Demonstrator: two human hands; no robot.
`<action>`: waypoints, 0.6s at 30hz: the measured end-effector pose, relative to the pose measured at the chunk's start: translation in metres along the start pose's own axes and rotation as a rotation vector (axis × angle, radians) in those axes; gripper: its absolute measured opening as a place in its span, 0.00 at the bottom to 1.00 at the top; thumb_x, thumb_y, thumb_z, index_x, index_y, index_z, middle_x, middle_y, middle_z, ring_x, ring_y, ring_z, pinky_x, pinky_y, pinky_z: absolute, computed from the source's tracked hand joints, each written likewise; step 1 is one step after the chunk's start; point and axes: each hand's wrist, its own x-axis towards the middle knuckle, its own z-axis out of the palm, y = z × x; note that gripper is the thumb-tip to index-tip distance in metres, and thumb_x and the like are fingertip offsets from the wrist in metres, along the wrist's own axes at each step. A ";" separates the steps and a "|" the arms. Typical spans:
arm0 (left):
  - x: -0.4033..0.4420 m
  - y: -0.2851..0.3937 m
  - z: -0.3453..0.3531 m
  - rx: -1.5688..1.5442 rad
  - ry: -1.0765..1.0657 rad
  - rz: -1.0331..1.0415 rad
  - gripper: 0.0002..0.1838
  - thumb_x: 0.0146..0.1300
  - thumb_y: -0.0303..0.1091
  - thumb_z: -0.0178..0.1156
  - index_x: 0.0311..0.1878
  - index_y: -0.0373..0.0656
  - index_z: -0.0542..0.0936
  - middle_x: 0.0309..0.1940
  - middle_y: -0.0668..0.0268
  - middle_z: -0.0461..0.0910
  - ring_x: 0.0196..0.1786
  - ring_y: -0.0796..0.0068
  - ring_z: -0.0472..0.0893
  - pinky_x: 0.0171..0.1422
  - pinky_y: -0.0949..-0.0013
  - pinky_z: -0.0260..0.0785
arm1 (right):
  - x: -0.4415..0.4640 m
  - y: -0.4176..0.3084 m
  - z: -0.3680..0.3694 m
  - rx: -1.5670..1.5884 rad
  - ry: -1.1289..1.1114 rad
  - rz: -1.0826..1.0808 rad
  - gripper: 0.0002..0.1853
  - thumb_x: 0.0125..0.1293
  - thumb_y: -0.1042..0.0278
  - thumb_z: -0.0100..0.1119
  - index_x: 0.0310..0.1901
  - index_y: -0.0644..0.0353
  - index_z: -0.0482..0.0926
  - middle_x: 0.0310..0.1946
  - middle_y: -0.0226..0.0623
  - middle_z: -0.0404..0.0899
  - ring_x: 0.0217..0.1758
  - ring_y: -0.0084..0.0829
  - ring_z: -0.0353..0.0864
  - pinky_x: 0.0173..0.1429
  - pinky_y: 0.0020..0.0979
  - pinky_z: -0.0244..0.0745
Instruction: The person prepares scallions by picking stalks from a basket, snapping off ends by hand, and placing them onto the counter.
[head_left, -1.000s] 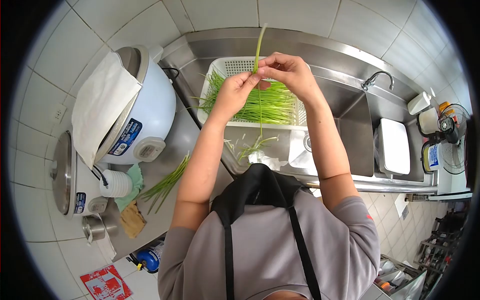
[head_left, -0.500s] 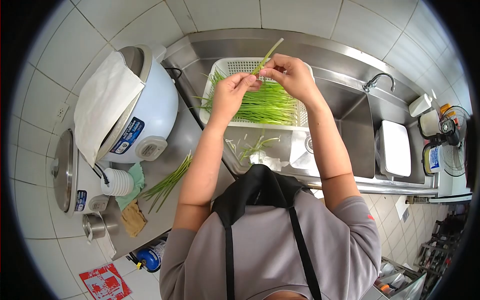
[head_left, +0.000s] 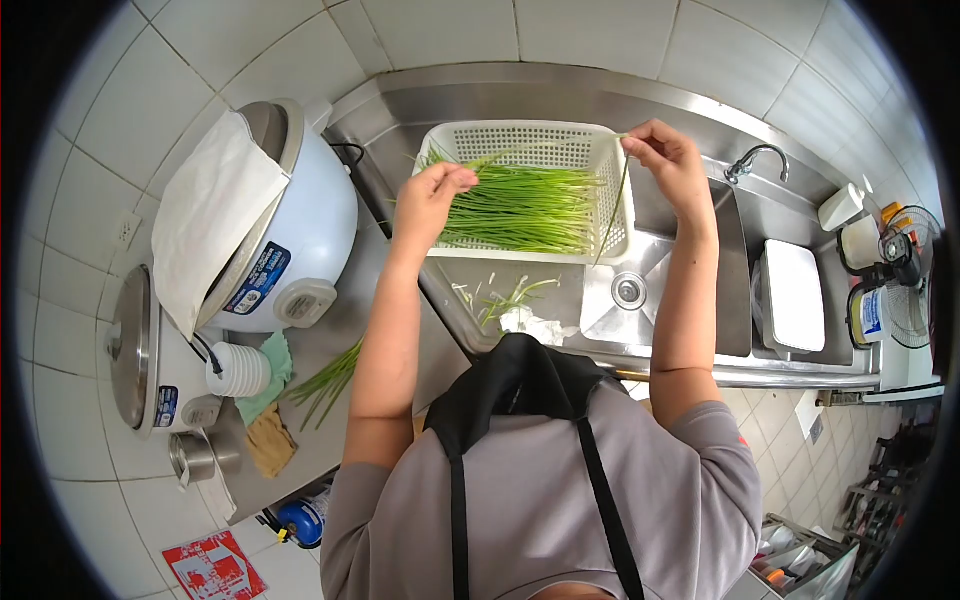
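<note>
Many long spring onions (head_left: 525, 215) lie side by side in a white perforated basket (head_left: 470, 135) on the sink's steel drainboard. Over the basket's left side, my left hand (head_left: 432, 205) is closed in a pinch on a spring onion stalk (head_left: 484, 161). Past the basket's right rim, my right hand (head_left: 672, 168) pinches the end of a thin green leaf strand (head_left: 614, 205), which hangs down over that rim. My two hands are well apart. In front of the basket lie trimmed onion scraps (head_left: 512, 300) and a crumpled white piece (head_left: 538, 326).
A sink basin with a drain (head_left: 628, 291) is right of the basket, below a faucet (head_left: 757, 162). A white lidded container (head_left: 790, 297) stands further right. On the left are a large cooker (head_left: 300, 230), more spring onions (head_left: 330, 382) and cloths (head_left: 268, 440).
My hands have drawn apart. The right moved right, pulling a thin strand that now hangs from its fingers; the left moved slightly left and down. The pale-ended stalk is no longer held upright between them.
</note>
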 end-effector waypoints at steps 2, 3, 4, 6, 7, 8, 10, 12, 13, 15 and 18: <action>0.005 -0.009 0.000 -0.098 0.115 -0.077 0.13 0.66 0.35 0.49 0.38 0.34 0.76 0.33 0.60 0.82 0.37 0.74 0.81 0.43 0.75 0.70 | -0.001 0.002 -0.006 0.051 0.052 0.057 0.07 0.59 0.67 0.60 0.32 0.62 0.78 0.25 0.26 0.76 0.28 0.16 0.70 0.35 0.19 0.66; 0.006 -0.005 0.003 -0.161 0.131 -0.113 0.13 0.67 0.35 0.48 0.39 0.34 0.75 0.34 0.59 0.81 0.37 0.73 0.81 0.42 0.74 0.71 | -0.003 0.000 -0.004 0.136 0.035 0.050 0.07 0.59 0.67 0.60 0.32 0.62 0.78 0.25 0.26 0.76 0.27 0.16 0.70 0.35 0.19 0.66; 0.007 -0.001 0.008 -0.224 0.148 -0.149 0.13 0.67 0.35 0.47 0.39 0.34 0.74 0.34 0.58 0.81 0.36 0.72 0.81 0.41 0.74 0.71 | -0.004 -0.002 0.002 0.221 0.018 0.043 0.07 0.59 0.67 0.60 0.33 0.63 0.78 0.25 0.27 0.76 0.27 0.16 0.70 0.35 0.20 0.66; 0.011 0.010 0.022 -0.282 0.102 -0.164 0.14 0.69 0.36 0.45 0.40 0.34 0.73 0.35 0.57 0.81 0.37 0.71 0.81 0.40 0.73 0.72 | -0.004 -0.008 0.016 0.327 -0.036 0.058 0.07 0.59 0.69 0.58 0.34 0.65 0.77 0.26 0.29 0.77 0.27 0.18 0.72 0.35 0.20 0.68; 0.011 0.016 0.031 -0.278 0.041 -0.145 0.14 0.69 0.37 0.44 0.41 0.34 0.72 0.35 0.57 0.80 0.37 0.71 0.81 0.40 0.73 0.73 | -0.006 -0.012 0.025 0.399 -0.088 0.099 0.06 0.58 0.72 0.58 0.35 0.65 0.77 0.27 0.31 0.78 0.29 0.20 0.74 0.37 0.21 0.69; 0.012 0.020 0.040 -0.272 -0.020 -0.126 0.15 0.70 0.38 0.43 0.41 0.34 0.71 0.35 0.57 0.80 0.38 0.70 0.81 0.41 0.73 0.73 | -0.007 -0.016 0.036 0.442 -0.120 0.106 0.05 0.59 0.74 0.57 0.36 0.65 0.77 0.27 0.32 0.77 0.30 0.21 0.76 0.38 0.21 0.70; 0.013 0.024 0.057 -0.248 -0.070 -0.095 0.14 0.70 0.39 0.43 0.41 0.36 0.71 0.31 0.60 0.78 0.35 0.72 0.80 0.39 0.73 0.73 | -0.007 -0.015 0.051 0.461 -0.202 0.109 0.04 0.58 0.77 0.56 0.36 0.64 0.75 0.29 0.33 0.77 0.35 0.23 0.78 0.40 0.23 0.73; 0.009 0.048 0.056 -0.171 -0.168 -0.246 0.13 0.69 0.40 0.44 0.39 0.39 0.72 0.27 0.67 0.74 0.30 0.79 0.75 0.39 0.74 0.70 | -0.010 -0.021 0.060 0.337 -0.247 0.106 0.04 0.57 0.77 0.57 0.35 0.65 0.75 0.30 0.32 0.77 0.35 0.23 0.78 0.41 0.24 0.73; 0.009 0.043 0.056 -0.104 -0.134 -0.166 0.14 0.69 0.40 0.44 0.38 0.39 0.72 0.27 0.68 0.74 0.29 0.80 0.73 0.38 0.75 0.69 | -0.012 -0.024 0.062 0.275 -0.268 0.105 0.04 0.56 0.77 0.58 0.34 0.65 0.75 0.31 0.32 0.77 0.36 0.23 0.78 0.41 0.24 0.73; 0.012 0.030 0.055 0.032 -0.068 -0.006 0.14 0.69 0.40 0.45 0.36 0.39 0.72 0.27 0.69 0.73 0.28 0.82 0.70 0.38 0.77 0.67 | -0.013 -0.023 0.065 0.001 -0.261 -0.024 0.05 0.56 0.76 0.59 0.34 0.66 0.75 0.30 0.33 0.77 0.36 0.24 0.78 0.42 0.24 0.73; 0.011 0.022 0.051 0.027 -0.035 0.000 0.14 0.69 0.40 0.45 0.34 0.40 0.73 0.24 0.72 0.71 0.29 0.83 0.69 0.36 0.77 0.65 | -0.014 -0.015 0.075 -0.289 -0.207 -0.325 0.04 0.55 0.76 0.58 0.32 0.65 0.74 0.27 0.42 0.75 0.29 0.34 0.76 0.36 0.28 0.71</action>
